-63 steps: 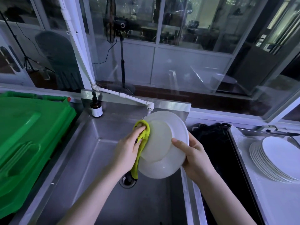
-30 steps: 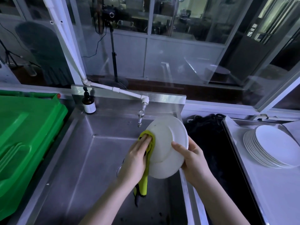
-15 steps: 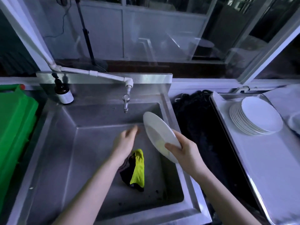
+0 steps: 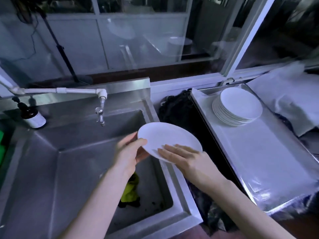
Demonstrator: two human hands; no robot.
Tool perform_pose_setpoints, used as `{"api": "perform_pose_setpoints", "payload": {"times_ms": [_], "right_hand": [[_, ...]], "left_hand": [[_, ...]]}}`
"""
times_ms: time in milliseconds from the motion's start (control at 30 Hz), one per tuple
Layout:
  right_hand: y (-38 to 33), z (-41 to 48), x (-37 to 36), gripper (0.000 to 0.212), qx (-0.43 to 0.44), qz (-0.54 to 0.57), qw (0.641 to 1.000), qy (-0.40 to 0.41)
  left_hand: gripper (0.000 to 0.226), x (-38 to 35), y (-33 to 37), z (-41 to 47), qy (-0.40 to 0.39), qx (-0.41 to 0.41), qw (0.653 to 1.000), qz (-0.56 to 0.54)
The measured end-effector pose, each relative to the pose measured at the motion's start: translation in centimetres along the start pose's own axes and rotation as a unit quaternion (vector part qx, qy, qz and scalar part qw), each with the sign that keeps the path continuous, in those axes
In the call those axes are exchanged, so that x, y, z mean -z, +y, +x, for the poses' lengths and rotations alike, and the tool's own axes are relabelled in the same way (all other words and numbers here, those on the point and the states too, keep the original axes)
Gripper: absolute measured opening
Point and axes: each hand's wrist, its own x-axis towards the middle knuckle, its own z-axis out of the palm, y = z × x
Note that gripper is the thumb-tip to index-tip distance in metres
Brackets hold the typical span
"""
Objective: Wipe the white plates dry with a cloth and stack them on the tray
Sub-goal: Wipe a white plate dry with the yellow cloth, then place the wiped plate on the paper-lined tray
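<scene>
The white plate (image 4: 165, 137) is held nearly level between two hands, above the right rim of the steel sink (image 4: 69, 161). The left hand (image 4: 127, 152) pinches its left edge, thumb curled over the top and fingers underneath. The right hand (image 4: 186, 156) lies on the near edge with its fingers straight and flat on the upper face; its thumb is hidden.

Below the left wrist, a yellow-green cloth (image 4: 129, 190) lies crumpled on the sink floor, touching neither hand. Beyond the grip and to its left, the tap (image 4: 100, 114) hangs from a white pipe (image 4: 60, 91), and a dark bottle with a white label (image 4: 32, 116) stands farther left on the sink ledge.

Just right of the grip sits a dark, crumpled mass (image 4: 177, 109), too dim to name. Past it lies the metal tray (image 4: 269, 161), with a stack of white plates (image 4: 238, 106) at its far end, well apart from the held plate.
</scene>
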Motion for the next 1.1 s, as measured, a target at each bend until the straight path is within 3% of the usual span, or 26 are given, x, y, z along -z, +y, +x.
{"api": "perform_pose_setpoints", "payload": {"times_ms": [67,167,233,300,400,467,767,1100], "right_hand": [[2.4,-1.7,0.9,0.057,-0.019,0.045,0.999,-0.002],[6.9,-5.7,3.0,0.073,-0.129,0.188,0.973,-0.024],[10.2,-8.5,4.2,0.073,-0.215,0.255,0.941,0.059],[13.3,-10.7,5.3,0.068,-0.319,0.303,0.887,0.143],[16.9,-12.8,6.5,0.054,-0.438,0.410,0.781,0.172],[19.0,-14.0,7.3,0.042,-0.473,0.442,0.736,0.197],[26.5,-16.4,7.5,0.036,-0.534,0.476,0.654,0.247],[37.0,-10.3,4.4,0.046,-0.582,0.440,0.623,0.282]], "left_hand": [[0.039,-2.4,-0.9,-0.9,0.006,-0.020,1.000,-0.002],[0.044,-6.4,-2.3,-2.3,0.007,-0.051,0.999,-0.006],[0.044,-9.3,-3.6,-3.3,0.002,-0.063,0.998,-0.014],[0.044,-12.4,-5.0,-4.0,-0.009,-0.070,0.997,-0.022],[0.047,-16.8,-7.1,-4.8,-0.036,-0.072,0.997,-0.002],[0.048,-19.4,-8.5,-5.2,-0.051,-0.067,0.996,0.010],[0.030,-28.0,-9.6,-2.2,-0.111,-0.064,0.989,0.074],[0.044,-34.9,-9.3,9.2,-0.099,-0.077,0.984,0.126]]}}
